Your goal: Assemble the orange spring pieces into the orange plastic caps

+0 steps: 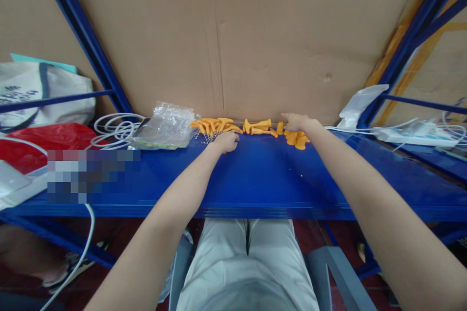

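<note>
My left hand [226, 142], its fingers curled in, rests on the blue shelf just in front of a pile of yellow-orange curved plastic pieces [213, 125]. Whatever those fingers may hold is hidden. Small silvery metal bits [205, 137], perhaps chains or hooks, lie beside it to the left. Farther right, my right hand [296, 120] reaches over a cluster of rounded orange pieces [296, 138]. Its index finger is stretched out to the left, and no held piece shows. Between the two hands lie several longer yellow-orange plastic parts [260, 127].
A clear plastic bag [170, 124] lies left of the pieces, beside coiled white cable [115, 131] and a red bag [54, 141]. Cardboard [255, 43] closes the back. Blue posts [87, 39] frame the shelf [270, 180]. A white power strip [416, 136] lies right.
</note>
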A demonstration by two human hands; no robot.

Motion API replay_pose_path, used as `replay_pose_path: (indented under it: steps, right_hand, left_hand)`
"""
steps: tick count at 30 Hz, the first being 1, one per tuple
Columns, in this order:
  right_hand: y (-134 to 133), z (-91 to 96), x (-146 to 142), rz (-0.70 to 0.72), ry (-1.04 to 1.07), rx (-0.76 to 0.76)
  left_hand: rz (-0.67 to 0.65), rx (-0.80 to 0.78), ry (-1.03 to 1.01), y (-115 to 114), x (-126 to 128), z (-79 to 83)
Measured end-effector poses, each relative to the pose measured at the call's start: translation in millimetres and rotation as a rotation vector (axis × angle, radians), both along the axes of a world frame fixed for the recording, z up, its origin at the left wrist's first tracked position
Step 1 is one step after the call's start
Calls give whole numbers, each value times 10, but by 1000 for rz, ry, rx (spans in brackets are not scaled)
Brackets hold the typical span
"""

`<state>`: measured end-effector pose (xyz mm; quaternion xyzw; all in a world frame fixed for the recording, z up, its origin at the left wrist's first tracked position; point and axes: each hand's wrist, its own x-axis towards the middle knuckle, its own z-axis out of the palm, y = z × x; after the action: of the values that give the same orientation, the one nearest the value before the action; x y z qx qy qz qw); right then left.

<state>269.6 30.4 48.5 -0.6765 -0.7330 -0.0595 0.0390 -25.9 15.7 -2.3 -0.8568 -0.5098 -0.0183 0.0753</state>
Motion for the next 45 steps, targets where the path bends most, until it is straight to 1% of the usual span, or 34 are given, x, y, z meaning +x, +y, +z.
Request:
replay_pose_path:
  steps: [2,6,11,14,19,22,26,29,33,37,40,42,45]
  right_hand:
    - [-5,-51,-61,-8,-2,-6]
    - [-10,-113,-201,-52,-41,-85]
    - [69,-166,-247,-95,-64,20]
    - [109,-225,-249,-131,-51,55]
    - [70,-295,-299,-119,-53,114]
    - [16,-265,-327,-115,-67,162]
    - [-65,-163,-352,-92,-90,254]
    - [-150,-88,-392,-82,-102,275]
    - [-300,-35,-489,-52,-100,259]
    - [-476,-53,-594,-53,-80,202]
    - [-604,-134,-643,-38,-54,134]
    - [-662,-217,-650,-23,-1,89]
    - [-677,-348,-624,11,78,97]
  left_hand:
    - [0,2,5,3,1,-5]
    - [-10,5,-23,8,-1,-10]
    - [-5,-17,-43,16,-14,-1]
    - [-2,-30,-44,14,-15,18]
    - [18,-26,-8,-20,12,60]
    - [34,-31,16,-47,26,77]
    - [24,-26,10,-58,29,82]
    - [5,-30,16,-58,32,79]
    - [-10,-30,27,-59,43,71]
    - [-31,-14,33,-51,51,59]
    - [-60,-8,26,-52,59,58]
    - [-75,-17,23,-58,68,62]
    - [-93,-33,7,-64,84,63]
